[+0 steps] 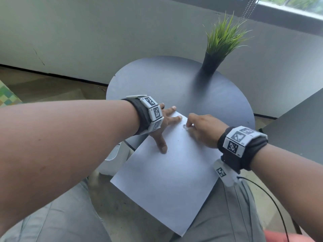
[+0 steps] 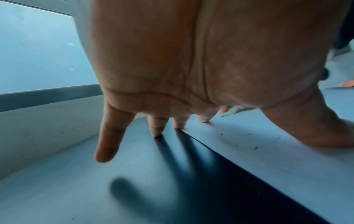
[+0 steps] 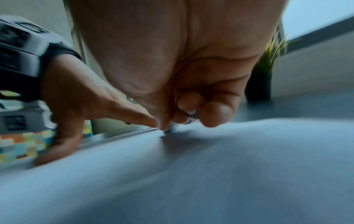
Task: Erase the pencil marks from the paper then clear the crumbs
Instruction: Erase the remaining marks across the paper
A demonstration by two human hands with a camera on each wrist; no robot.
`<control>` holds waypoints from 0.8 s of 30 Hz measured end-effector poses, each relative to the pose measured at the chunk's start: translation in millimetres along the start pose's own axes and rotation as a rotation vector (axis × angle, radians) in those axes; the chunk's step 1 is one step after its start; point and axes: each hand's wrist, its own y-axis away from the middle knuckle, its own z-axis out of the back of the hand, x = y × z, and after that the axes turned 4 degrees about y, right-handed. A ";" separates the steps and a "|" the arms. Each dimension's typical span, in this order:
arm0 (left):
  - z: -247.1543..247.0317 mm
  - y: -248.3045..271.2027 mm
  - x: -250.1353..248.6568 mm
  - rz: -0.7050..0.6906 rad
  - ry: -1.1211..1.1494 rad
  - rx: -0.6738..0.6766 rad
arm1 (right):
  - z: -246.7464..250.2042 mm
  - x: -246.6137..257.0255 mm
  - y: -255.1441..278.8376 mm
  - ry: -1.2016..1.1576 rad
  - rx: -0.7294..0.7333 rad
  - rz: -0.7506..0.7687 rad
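paper (image 1: pixel 167 172) overhangs table (image 1: pixel 157 81) edge | left hand (image 1: pixel 164 124) splayed flat | right hand (image 1: pixel 201 130) pinches eraser (image 1: pixel 185 126)

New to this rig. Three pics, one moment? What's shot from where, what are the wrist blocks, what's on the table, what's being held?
Yes, one moment, three cameras: one on the person's head and one on each wrist, looking along the fingers. The marker-printed wrist blocks belong to the wrist gear. A round dark table carries a potted plant and a white paper hanging over its near edge. The left hand presses the paper flat with spread fingers. The right hand pinches a small white eraser against the paper. Dark crumbs dot the sheet.
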 end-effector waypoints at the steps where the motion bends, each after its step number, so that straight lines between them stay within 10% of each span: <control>1: -0.1 -0.1 -0.6 0.003 -0.005 0.004 | -0.3 -2.2 0.0 -0.002 -0.008 -0.022; 6: 1.3 4.5 -5.4 0.015 -0.005 0.017 | -17.7 28.2 20.9 -0.002 0.087 0.326; 11: 0.3 3.2 -9.0 0.030 0.009 0.016 | -2.0 -4.1 7.3 -0.028 0.011 -0.045; 17: 1.6 3.3 -10.0 0.027 -0.011 0.014 | -12.8 26.9 29.0 -0.007 0.084 0.277; 24: 13.7 8.4 -5.7 0.016 -0.071 -0.078 | -4.6 -28.8 -8.4 -0.088 -0.022 -0.165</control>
